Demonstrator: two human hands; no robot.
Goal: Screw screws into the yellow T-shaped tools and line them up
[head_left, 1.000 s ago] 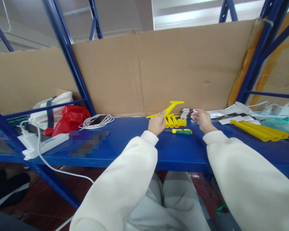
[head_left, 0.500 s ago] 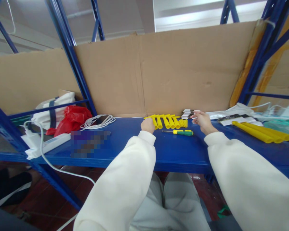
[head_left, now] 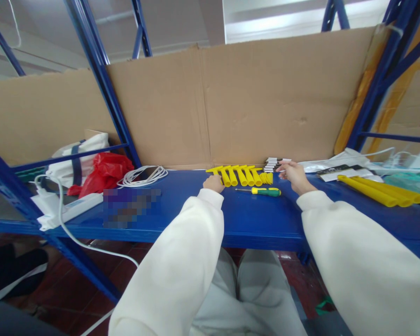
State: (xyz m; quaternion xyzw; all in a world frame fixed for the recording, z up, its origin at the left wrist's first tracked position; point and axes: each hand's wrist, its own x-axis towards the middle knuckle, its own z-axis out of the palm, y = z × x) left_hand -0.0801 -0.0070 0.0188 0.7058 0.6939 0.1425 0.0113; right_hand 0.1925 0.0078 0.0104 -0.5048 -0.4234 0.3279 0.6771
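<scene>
The yellow handle [head_left: 226,178] lifted earlier now joins the row of handles [head_left: 241,175] near the shelf's [head_left: 182,205] back edge; left hand [head_left: 213,183], right hand [head_left: 295,177]: fingers bent, hold unclear.

The shelf [head_left: 259,221] extends before you, with the cardboard panel [head_left: 266,102] upright behind it. Against the panel's foot lies the row of T-pieces [head_left: 243,176], your left hand [head_left: 213,183] at its left end and the small parts [head_left: 266,178] at its right. The screwdriver [head_left: 268,192] lies in front, nearer you. Your right hand [head_left: 296,176] is at the right end of the stack [head_left: 271,164], behind the small parts; farther right lie the tubes [head_left: 378,192]. Far to your left is the coiled cable [head_left: 161,173].
</scene>
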